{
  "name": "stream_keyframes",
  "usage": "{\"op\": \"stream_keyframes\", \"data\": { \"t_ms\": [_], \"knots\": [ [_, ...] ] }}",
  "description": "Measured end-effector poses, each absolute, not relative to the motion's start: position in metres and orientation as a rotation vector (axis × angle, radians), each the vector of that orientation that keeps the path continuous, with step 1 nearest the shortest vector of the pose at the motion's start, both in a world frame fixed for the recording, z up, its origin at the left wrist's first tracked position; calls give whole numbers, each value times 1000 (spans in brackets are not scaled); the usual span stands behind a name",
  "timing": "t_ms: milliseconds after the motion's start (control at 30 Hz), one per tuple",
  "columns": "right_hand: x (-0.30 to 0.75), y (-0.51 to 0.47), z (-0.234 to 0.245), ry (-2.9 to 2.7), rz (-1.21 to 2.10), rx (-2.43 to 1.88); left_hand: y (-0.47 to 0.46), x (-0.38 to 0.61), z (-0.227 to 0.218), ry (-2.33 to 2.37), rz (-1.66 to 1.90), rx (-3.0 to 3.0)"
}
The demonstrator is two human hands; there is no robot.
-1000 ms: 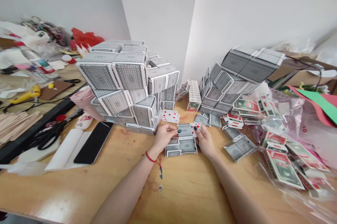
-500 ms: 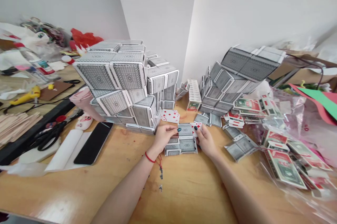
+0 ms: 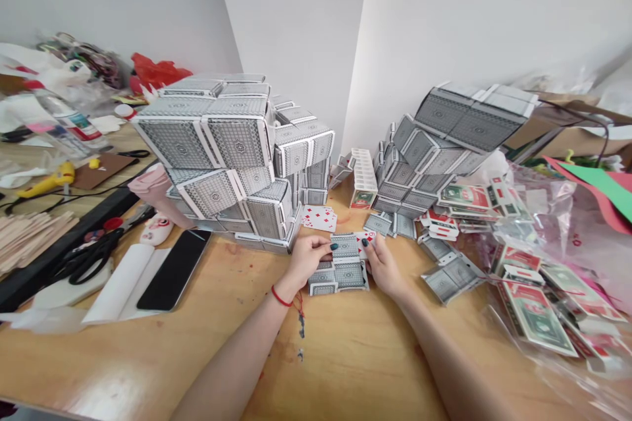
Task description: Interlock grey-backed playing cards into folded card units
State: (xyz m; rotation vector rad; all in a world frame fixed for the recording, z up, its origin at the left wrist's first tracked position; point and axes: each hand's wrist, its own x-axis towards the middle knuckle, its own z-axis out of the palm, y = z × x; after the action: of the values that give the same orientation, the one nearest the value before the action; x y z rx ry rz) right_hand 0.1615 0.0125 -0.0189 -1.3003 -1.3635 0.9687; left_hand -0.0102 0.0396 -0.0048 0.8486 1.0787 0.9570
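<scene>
Between thumb and fingers, my left hand (image 3: 309,259) pinches a grey-backed playing card (image 3: 344,246). My right hand (image 3: 382,266) grips a face-up red diamond card (image 3: 365,241) at its right edge; the two cards meet or overlap, and I cannot tell whether they are joined. Just below them lies a small block of folded grey-backed cards (image 3: 349,274) on the table. Behind my left hand rests a small stack of face-up diamond cards (image 3: 318,217).
Tall card-box stacks rise at left (image 3: 237,138) and right (image 3: 429,151). A phone (image 3: 172,269), scissors (image 3: 101,253) and a yellow glue gun (image 3: 54,177) lie left. Card packs (image 3: 533,315) in clear plastic crowd the right, near folded card pieces (image 3: 454,276).
Both hands and the cards they hold have shifted very slightly left. Both grips stay the same, and the stacks stand as before.
</scene>
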Motion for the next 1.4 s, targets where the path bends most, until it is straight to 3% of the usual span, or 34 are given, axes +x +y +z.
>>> {"op": "stream_keyframes", "data": {
  "t_ms": [367, 600, 833, 1400],
  "knots": [
    [161, 9, -25, -1271, 929, -1329, 38, -7, -2, 1101, 908, 952],
    [162, 5, -21, -1363, 537, -1489, 37, -5, 0, 1096, 890, 948],
    [162, 1, -20, -1342, 397, -1544, 37, -6, 0, 1109, 898, 963],
    [158, 8, -18, -1384, 769, -1412, 38, -4, -2, 1134, 921, 982]
  ]
}}
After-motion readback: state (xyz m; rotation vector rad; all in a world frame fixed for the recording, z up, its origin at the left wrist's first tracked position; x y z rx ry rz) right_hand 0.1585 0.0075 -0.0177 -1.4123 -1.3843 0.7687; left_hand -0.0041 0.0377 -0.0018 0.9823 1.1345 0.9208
